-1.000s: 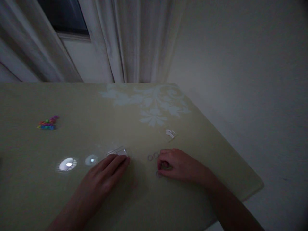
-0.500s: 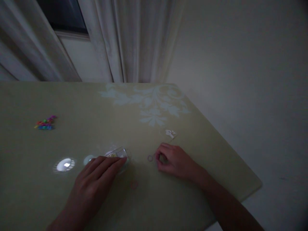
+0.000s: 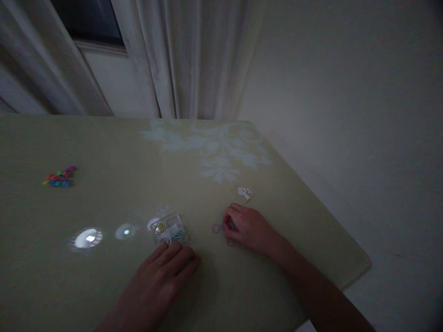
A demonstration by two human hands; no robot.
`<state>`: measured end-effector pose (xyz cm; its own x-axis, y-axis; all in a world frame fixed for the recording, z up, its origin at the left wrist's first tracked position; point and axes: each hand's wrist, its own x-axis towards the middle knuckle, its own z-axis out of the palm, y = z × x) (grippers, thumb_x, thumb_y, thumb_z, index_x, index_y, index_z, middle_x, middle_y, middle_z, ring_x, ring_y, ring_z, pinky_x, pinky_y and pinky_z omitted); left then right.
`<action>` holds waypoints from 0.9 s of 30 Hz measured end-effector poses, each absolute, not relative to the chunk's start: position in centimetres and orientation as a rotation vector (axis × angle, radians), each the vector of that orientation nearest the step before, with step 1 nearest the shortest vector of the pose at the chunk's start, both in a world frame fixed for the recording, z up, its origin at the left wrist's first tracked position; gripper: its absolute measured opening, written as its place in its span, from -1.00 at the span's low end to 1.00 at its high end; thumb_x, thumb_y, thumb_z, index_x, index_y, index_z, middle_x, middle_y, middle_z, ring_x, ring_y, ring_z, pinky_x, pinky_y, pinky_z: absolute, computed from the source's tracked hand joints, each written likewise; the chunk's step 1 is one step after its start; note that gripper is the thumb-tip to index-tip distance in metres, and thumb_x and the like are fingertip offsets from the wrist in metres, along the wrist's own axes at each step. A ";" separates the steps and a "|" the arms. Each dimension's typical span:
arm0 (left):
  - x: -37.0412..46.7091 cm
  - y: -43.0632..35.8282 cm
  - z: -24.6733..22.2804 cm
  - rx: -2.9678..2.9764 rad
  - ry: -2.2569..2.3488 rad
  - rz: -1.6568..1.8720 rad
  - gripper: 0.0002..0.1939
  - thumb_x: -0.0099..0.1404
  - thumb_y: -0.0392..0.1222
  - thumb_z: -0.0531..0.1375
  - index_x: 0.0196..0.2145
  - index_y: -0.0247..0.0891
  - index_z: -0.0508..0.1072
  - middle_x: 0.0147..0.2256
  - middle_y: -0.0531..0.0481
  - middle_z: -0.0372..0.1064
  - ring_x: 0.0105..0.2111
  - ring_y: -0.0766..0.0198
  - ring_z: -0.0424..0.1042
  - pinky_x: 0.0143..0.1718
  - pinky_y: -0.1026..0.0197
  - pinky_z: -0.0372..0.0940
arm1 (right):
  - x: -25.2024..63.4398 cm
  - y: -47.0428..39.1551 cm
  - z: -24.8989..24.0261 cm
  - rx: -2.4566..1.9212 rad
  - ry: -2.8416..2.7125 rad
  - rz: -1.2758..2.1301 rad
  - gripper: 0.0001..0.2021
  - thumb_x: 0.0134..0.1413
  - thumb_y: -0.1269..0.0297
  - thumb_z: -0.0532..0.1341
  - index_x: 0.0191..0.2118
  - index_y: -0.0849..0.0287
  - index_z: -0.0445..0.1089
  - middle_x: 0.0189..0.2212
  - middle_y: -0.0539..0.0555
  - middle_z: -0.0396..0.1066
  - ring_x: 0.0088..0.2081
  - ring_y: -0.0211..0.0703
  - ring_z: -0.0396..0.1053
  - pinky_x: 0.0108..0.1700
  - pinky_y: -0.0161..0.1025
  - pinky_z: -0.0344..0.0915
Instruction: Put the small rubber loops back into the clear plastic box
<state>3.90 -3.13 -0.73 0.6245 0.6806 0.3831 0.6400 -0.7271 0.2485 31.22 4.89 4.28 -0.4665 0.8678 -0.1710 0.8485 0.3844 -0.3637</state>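
My left hand [image 3: 162,276] is curled at the near side of a clear plastic box [image 3: 182,220], its fingertips by the box's front edge. Thumb and forefinger are drawn together; anything between them is hidden. Inside the box lie gold rings [image 3: 159,228], pale pink rings [image 3: 165,241] and teal rings [image 3: 178,235]. To the right, my right hand [image 3: 247,226] rests on the table with thumb and forefinger pinched; what they hold cannot be made out. A small thin ring [image 3: 216,228] lies just left of those fingertips, and a pinkish ring [image 3: 230,242] shows beneath them.
A clear piece with a white print [image 3: 245,192] lies beyond my right hand. Several small bright-coloured pieces [image 3: 60,177] are heaped at the far left of the table [image 3: 114,286]. Light glares off the tabletop left of the box. The table's right edge borders a pale wall.
My left hand has moved off the top of the box, toward me and to the right, uncovering the rings inside. My right hand has barely moved; its pinch looks tighter.
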 end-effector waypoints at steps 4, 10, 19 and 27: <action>4.1 -3.1 0.4 2.875 1.136 0.618 -0.59 0.32 -0.57 0.09 -0.11 -0.15 0.56 -0.14 0.02 0.62 -0.15 0.09 0.55 0.06 0.02 0.38 | 30.7 4.8 4.2 -1.571 -2.625 0.568 -0.94 0.24 0.36 0.30 -0.23 0.21 0.42 -0.25 0.08 0.46 -0.27 -0.15 0.36 -0.24 -0.24 0.14; 4.4 -3.0 0.9 2.999 1.143 0.533 -0.57 0.27 -0.58 0.06 -0.07 -0.21 0.52 -0.12 -0.05 0.63 -0.13 0.08 0.57 0.02 0.05 0.44 | 29.8 4.7 4.1 -1.440 -2.518 0.684 -0.95 0.33 0.34 0.24 -0.15 0.20 0.41 -0.23 0.05 0.45 -0.25 -0.17 0.38 -0.19 -0.25 0.21; 4.1 -3.4 0.7 2.734 1.138 0.721 -0.41 0.28 -0.60 0.02 0.16 -0.18 0.42 -0.02 -0.08 0.61 -0.07 0.12 0.61 -0.01 0.18 0.52 | 29.4 4.6 4.5 -1.480 -2.628 0.639 -0.93 0.35 0.34 0.25 -0.17 0.21 0.48 -0.25 0.07 0.47 -0.27 -0.16 0.40 -0.24 -0.25 0.19; 4.0 -3.0 0.6 2.433 1.083 0.869 -0.75 0.52 -0.32 0.10 0.01 -0.13 0.52 -0.10 -0.05 0.61 -0.17 0.24 0.65 -0.12 0.34 0.52 | 29.2 3.9 4.7 -1.453 -2.655 0.621 -0.97 0.24 0.38 0.23 -0.23 0.21 0.38 -0.27 0.09 0.42 -0.32 -0.16 0.33 -0.28 -0.24 0.14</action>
